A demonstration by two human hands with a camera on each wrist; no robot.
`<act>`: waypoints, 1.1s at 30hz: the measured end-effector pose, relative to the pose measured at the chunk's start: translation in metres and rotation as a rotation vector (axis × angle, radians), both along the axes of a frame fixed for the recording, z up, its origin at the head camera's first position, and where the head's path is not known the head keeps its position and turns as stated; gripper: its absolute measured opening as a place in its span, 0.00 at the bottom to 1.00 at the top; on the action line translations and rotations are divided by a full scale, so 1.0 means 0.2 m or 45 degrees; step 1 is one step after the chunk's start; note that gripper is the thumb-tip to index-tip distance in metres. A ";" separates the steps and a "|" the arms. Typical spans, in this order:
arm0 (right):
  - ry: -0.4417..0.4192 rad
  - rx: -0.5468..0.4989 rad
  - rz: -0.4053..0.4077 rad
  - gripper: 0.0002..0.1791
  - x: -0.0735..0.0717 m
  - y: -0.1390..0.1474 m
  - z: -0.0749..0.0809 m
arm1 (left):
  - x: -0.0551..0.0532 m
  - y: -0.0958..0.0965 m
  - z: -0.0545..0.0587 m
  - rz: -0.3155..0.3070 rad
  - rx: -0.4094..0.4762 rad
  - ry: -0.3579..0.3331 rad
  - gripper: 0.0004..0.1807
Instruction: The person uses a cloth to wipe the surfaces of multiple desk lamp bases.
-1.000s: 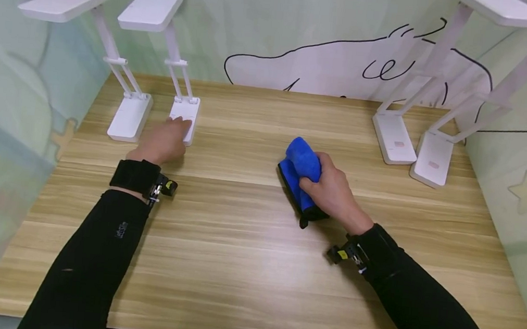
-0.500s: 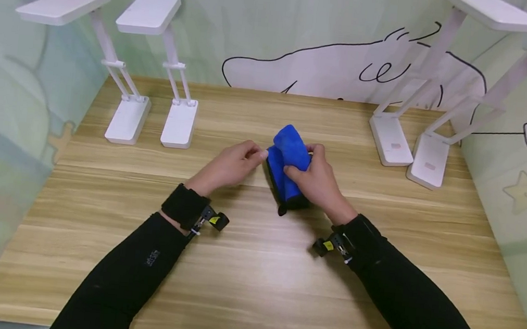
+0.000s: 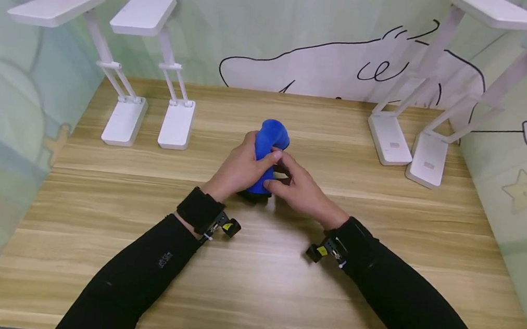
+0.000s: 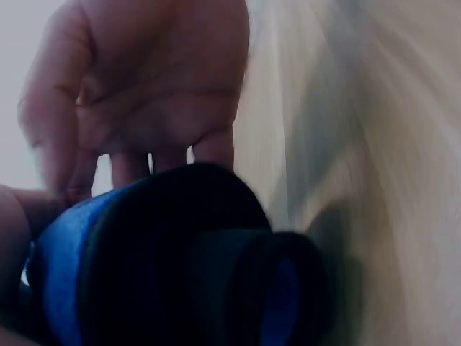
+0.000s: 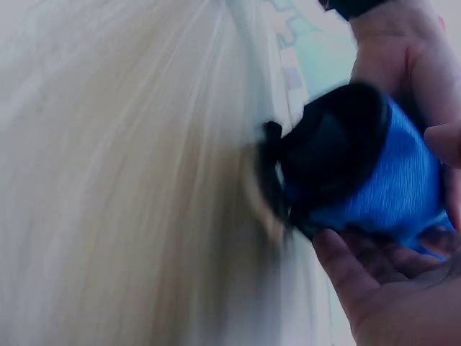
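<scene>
A blue cloth [image 3: 272,132] with black edging is bent into a tube-like fold above the middle of the wooden table. My left hand [image 3: 240,169] grips it from the left, thumb in front and the other fingers mostly hidden behind. From the right, my right hand [image 3: 305,190] holds its near part between thumb and fingers. The two hands' fingertips meet near the fold. In the right wrist view, the cloth [image 5: 403,169] shows a hollow black-edged end, with right-hand fingers [image 5: 346,263] against its lower side. The left wrist view shows the black edging [image 4: 173,216] curled in a loop.
On the table [image 3: 252,289], two white folding lamps, one at far left [image 3: 125,121] and one beside it [image 3: 176,125], stand at the back left. Two more lamps, one [image 3: 390,139] and another [image 3: 427,159], stand at the back right. Patterned curtains [image 3: 275,35] enclose the back and sides.
My left hand has left the second lamp's base and moved right to grip the cloth. The right hand has carried the cloth slightly left, and the cloth now stands folded more upright.
</scene>
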State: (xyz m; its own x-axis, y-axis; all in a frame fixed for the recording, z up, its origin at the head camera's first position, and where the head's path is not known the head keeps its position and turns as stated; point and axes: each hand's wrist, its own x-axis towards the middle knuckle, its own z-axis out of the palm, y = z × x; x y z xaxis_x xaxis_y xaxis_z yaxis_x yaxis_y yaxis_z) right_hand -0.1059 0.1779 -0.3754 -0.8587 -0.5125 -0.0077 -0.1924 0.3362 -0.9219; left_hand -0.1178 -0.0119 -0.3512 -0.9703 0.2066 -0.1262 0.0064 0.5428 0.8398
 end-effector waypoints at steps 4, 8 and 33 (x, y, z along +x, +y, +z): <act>0.126 0.175 -0.098 0.30 -0.03 0.07 -0.02 | -0.01 -0.03 0.00 0.073 -0.198 0.081 0.37; 0.226 0.348 -0.248 0.23 -0.07 0.17 -0.01 | 0.00 -0.10 0.02 0.139 -0.368 0.151 0.35; 0.491 1.101 -0.701 0.26 -0.31 0.81 -0.03 | -0.07 -0.34 -0.03 0.057 -0.627 0.014 0.36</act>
State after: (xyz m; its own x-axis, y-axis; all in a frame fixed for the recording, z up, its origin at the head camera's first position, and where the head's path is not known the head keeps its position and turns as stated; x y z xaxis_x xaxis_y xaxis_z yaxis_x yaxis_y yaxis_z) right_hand -0.1687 0.3398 -0.3810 -0.9904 -0.0086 0.1382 -0.0423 0.9691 -0.2429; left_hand -0.1321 -0.0807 -0.3572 -0.9785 0.0833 -0.1885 -0.0186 0.8753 0.4833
